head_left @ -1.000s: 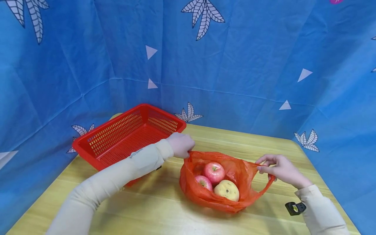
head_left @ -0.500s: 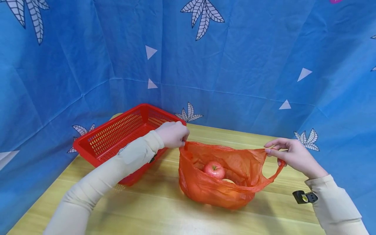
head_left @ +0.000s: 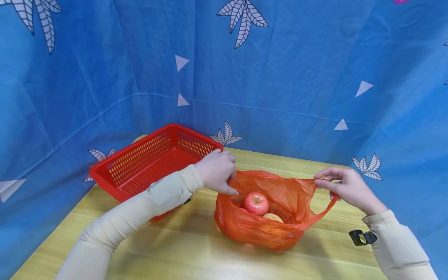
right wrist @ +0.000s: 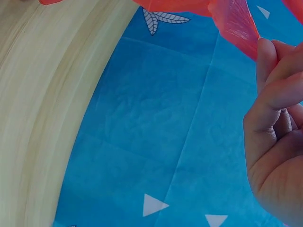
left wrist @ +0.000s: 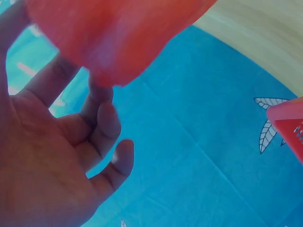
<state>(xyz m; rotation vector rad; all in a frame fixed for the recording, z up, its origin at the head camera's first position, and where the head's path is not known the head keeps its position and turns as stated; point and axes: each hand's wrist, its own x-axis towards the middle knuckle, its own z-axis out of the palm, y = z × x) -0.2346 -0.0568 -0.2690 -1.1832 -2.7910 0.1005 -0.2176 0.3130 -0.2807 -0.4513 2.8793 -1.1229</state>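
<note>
While the orange bag sits on the worktop, we read the scene line by line.

Bag: we see the orange plastic bag [head_left: 266, 225] resting on the wooden worktop [head_left: 196, 249], just to the right of the red basket [head_left: 154, 163], its mouth held open between the two hands.

Left hand: our head view shows the left hand [head_left: 218, 171] at the bag's left rim, fingers curled down onto the plastic. The left wrist view shows the palm and loosely bent fingers [left wrist: 102, 123] with a blurred fold of orange plastic [left wrist: 113, 33] against the fingertips; we cannot tell from either view whether this grip is clamped on the rim or only touching it.

Right hand: the right hand [head_left: 344, 188] pinches the bag's right handle loop, thumb and fingers closed together on it. The right wrist view confirms this, with the plastic edge [right wrist: 236, 23] caught at the fingertips [right wrist: 265, 52].

Contents: only the head view looks inside, showing a red apple [head_left: 256, 203] and part of a yellowish fruit [head_left: 273, 217] beside it.

Backdrop: the wrist views add the blue cloth with leaf and triangle prints [right wrist: 156, 132] beyond the worktop edge; the left wrist view catches a corner of the basket [left wrist: 291, 123].

Wrist device: a small black clip [head_left: 362, 237] shows by the right sleeve.
</note>
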